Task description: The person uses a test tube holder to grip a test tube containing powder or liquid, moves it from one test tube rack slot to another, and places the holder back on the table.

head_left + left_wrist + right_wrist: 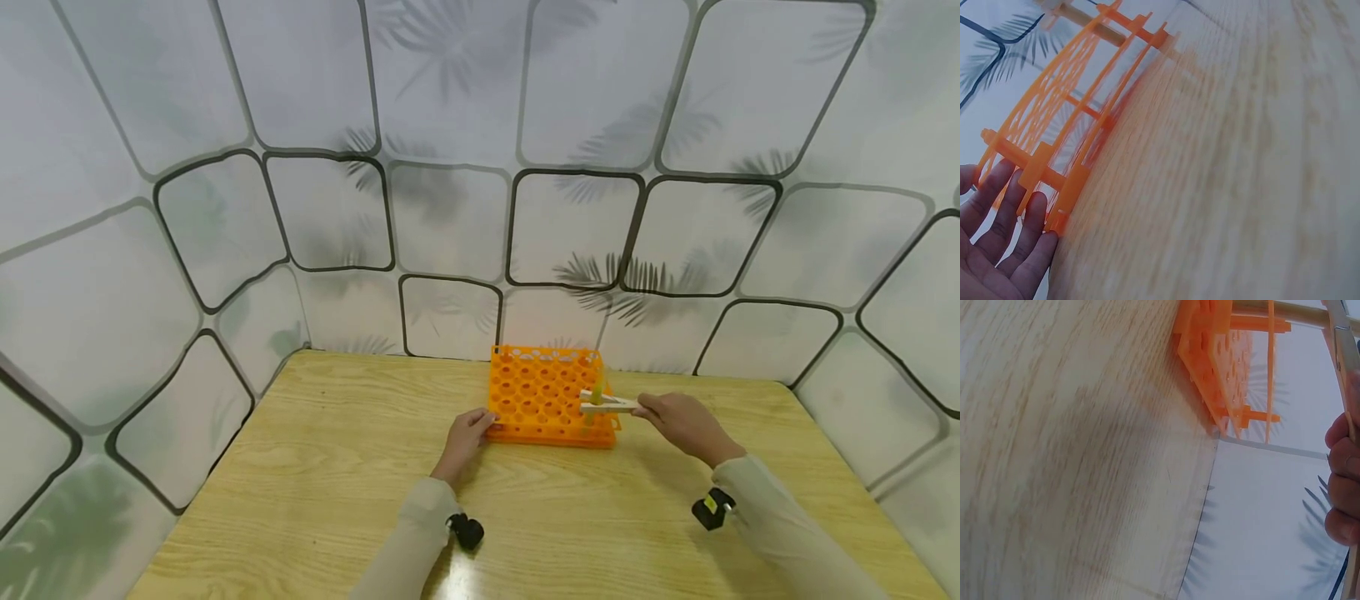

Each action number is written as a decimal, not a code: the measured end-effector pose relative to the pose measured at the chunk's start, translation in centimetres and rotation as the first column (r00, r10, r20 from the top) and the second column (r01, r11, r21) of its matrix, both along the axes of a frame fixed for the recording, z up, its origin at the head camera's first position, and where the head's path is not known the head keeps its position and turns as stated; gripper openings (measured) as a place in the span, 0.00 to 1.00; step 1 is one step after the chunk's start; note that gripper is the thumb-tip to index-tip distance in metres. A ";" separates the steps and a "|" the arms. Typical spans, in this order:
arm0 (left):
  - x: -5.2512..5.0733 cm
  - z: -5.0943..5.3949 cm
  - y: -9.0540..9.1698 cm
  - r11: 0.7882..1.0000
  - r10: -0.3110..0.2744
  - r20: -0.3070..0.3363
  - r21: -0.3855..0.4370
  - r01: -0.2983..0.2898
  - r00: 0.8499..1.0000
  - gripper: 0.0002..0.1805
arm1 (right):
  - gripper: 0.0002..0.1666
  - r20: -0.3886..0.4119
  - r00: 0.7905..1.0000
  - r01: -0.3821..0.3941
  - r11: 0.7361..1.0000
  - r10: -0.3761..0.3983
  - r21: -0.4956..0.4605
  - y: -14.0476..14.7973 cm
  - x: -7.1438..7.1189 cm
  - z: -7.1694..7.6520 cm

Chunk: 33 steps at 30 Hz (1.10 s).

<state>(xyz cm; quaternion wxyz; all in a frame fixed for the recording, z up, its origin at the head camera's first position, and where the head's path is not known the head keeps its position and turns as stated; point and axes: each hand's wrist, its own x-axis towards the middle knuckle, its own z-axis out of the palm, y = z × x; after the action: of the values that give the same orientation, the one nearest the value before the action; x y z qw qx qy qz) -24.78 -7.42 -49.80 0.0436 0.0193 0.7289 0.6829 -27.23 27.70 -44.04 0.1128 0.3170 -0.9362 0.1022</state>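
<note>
An orange plastic test tube rack [551,440] with rows of round holes stands on the table. My left hand [465,437] holds the rack at its left end; the left wrist view has its fingertips [1036,201] against the end bars. My right hand [686,429] grips a wooden test tube clamp [622,406] by its handle, at the rack's right side. Between the clamp's jaws stands a test tube [597,385], yellowish inside. In the right wrist view the tube [1300,312] passes through the rack's top plate; its lower end is hidden there.
The wood-grain table [360,467] reaches to a patterned cloth wall [450,221] close behind the rack. Black wrist cameras [467,532] sit on both sleeves.
</note>
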 end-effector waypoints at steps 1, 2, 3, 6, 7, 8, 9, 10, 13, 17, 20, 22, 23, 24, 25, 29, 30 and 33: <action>0.2 0.4 0.0 1.000 -0.003 0.008 0.002 0.003 1.000 0.17 | 0.13 -0.003 1.000 0.001 1.000 -0.001 0.001 0.0 0.0 0.1; 0.5 0.9 0.0 1.000 -0.008 0.008 0.004 0.008 1.000 0.17 | 0.13 -0.005 1.000 0.001 1.000 -0.001 0.003 0.1 0.0 0.2; 0.8 1.3 0.0 1.000 -0.010 0.011 0.008 0.010 1.000 0.16 | 0.13 -0.002 1.000 0.002 1.000 -0.002 0.005 0.1 0.1 0.2; 0.8 1.3 0.0 1.000 -0.008 0.018 0.018 0.007 1.000 0.16 | 0.13 0.000 1.000 0.008 1.000 -0.008 0.006 0.1 0.2 0.6; 0.8 1.3 0.0 1.000 -0.007 0.018 0.019 0.007 1.000 0.16 | 0.13 0.003 1.000 0.011 1.000 -0.011 0.007 0.1 0.2 0.8; 0.8 1.4 0.0 1.000 -0.007 0.017 0.019 0.007 1.000 0.17 | 0.13 0.002 1.000 0.013 1.000 -0.013 0.009 0.1 0.2 0.9; 0.9 1.4 0.0 1.000 -0.007 0.017 0.021 0.007 1.000 0.17 | 0.14 0.000 1.000 0.014 1.000 -0.014 0.011 0.0 0.2 1.0; 0.9 1.4 0.0 1.000 -0.008 0.016 0.020 0.007 1.000 0.17 | 0.14 -0.003 1.000 0.018 1.000 -0.018 0.014 0.0 0.2 1.1; 1.0 1.6 0.0 1.000 -0.010 0.012 0.016 0.010 1.000 0.17 | 0.14 -0.007 1.000 0.022 1.000 -0.022 0.015 0.0 0.2 1.5; 1.0 1.6 0.0 1.000 -0.014 0.009 0.015 0.014 1.000 0.16 | 0.15 -0.024 1.000 0.018 1.000 -0.017 0.019 0.2 0.1 1.9; 1.0 1.5 0.0 1.000 -0.014 0.009 0.014 0.014 1.000 0.16 | 0.16 -0.043 0.999 0.008 1.000 -0.007 0.024 0.3 0.1 2.2; 1.0 1.5 0.0 1.000 -0.015 0.008 0.012 0.015 1.000 0.16 | 0.16 -0.050 0.999 0.004 1.000 -0.003 0.021 0.3 0.1 2.4; 0.9 1.4 0.0 1.000 -0.016 0.008 0.012 0.016 1.000 0.16 | 0.17 -0.053 0.999 0.003 1.000 -0.002 0.021 0.3 0.1 2.5; 0.9 1.4 0.0 1.000 -0.015 0.009 0.015 0.015 1.000 0.17 | 0.17 -0.053 0.999 0.005 1.000 -0.004 0.024 0.3 0.1 2.7; 0.8 1.3 0.0 1.000 -0.014 0.009 0.015 0.014 1.000 0.17 | 0.17 -0.051 0.999 0.008 1.000 -0.006 0.023 0.3 0.1 2.8; 0.0 -0.1 0.0 1.000 -0.001 0.009 0.018 0.001 1.000 0.17 | 0.18 -0.029 0.999 0.020 1.000 -0.019 0.024 0.2 0.2 3.5; -0.3 -0.6 0.0 1.000 0.001 0.007 0.021 -0.002 1.000 0.17 | 0.18 -0.021 1.000 0.023 0.999 -0.022 0.024 0.2 0.2 3.7; -0.8 -1.8 -0.2 1.000 -0.003 -0.026 0.029 0.004 1.000 0.19 | 0.18 -0.008 1.000 0.025 0.999 -0.025 0.020 0.2 0.2 4.0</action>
<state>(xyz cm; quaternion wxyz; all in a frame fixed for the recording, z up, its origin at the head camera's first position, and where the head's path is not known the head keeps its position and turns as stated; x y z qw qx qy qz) -25.58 -7.59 -51.56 0.0353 0.0299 0.7195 0.6930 -27.04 27.89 -40.08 0.1144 0.3067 -0.9406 0.0901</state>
